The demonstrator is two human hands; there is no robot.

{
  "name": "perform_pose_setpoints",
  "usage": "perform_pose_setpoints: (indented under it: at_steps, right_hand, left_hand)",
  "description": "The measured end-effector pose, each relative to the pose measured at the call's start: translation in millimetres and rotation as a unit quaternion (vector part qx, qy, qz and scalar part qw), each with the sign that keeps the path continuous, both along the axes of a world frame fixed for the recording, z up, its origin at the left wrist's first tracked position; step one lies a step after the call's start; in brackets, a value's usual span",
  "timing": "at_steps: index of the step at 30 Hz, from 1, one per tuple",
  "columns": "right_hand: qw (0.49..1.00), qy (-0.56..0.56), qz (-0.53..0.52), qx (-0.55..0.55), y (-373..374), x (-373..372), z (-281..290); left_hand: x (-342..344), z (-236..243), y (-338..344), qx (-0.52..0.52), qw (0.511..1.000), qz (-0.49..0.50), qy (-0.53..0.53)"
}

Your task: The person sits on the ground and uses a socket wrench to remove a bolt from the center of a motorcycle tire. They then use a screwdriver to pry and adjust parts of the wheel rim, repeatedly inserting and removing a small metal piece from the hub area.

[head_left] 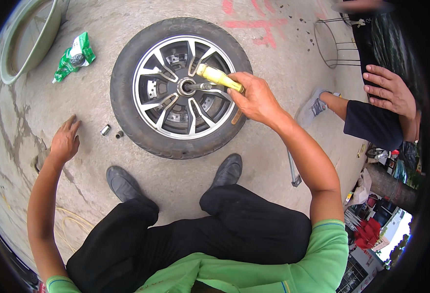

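Note:
A black tyre on a black-and-silver spoked wheel rim lies flat on the ground before me. My right hand is closed round a yellow, handle-shaped piece over the rim's right side; its exact kind is unclear. Just beneath it, a grey metal rod reaches from the wheel's centre hub toward my fingers. My left hand is at the left, near the ground, fingers stretched out and nothing in them. To its right lie a shiny metal socket and a smaller dark cylindrical piece.
A pale basin and a green-and-white plastic packet are at the far left. My shoes stand close to the tyre. Another person's hand and shoe are at the right, near a wire stand and a metal bar.

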State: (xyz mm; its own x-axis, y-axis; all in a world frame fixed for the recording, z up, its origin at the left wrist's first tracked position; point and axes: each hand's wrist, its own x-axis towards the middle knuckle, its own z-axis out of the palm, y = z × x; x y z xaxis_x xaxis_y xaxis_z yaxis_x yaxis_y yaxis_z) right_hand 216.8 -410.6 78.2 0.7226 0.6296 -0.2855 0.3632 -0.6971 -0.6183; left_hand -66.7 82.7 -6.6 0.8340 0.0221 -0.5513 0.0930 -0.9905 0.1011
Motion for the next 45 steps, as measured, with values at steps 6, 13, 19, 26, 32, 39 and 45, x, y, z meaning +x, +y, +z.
perform_pose_setpoints:
  at_steps: [6,13,19,26,32,39,45]
  right_hand:
    - [0.999,-0.041,0.033,0.003,5.0,2.0,-8.6]
    - [0.997,-0.070,0.043,0.012,7.8,4.4,-3.8]
    - [0.990,-0.096,0.098,-0.023,3.7,5.6,-14.5]
    - [0.990,-0.123,-0.011,0.071,-2.1,16.8,-8.6]
    - [0.987,-0.058,-0.057,0.136,10.1,-4.8,-14.4]
    - [0.999,-0.035,-0.031,0.027,5.1,-1.9,-9.2]
    - [0.999,-0.021,-0.012,0.024,2.9,-7.4,-8.7]
  left_hand:
    - [-2.7,-1.9,2.8,0.011,1.000,-0.007,0.003]
    - [0.9,3.0,-3.1,0.022,1.000,-0.001,0.019]
    - [3.4,4.5,-3.0,0.016,1.000,-0.005,0.020]
    - [1.4,2.4,-1.1,0.020,1.000,-0.005,0.016]
    - [4.9,3.0,-2.0,0.015,1.000,-0.005,0.014]
    - [2.6,3.6,-1.5,0.011,1.000,-0.002,0.010]
    - [3.2,3.3,-1.8,0.012,1.000,-0.001,0.003]
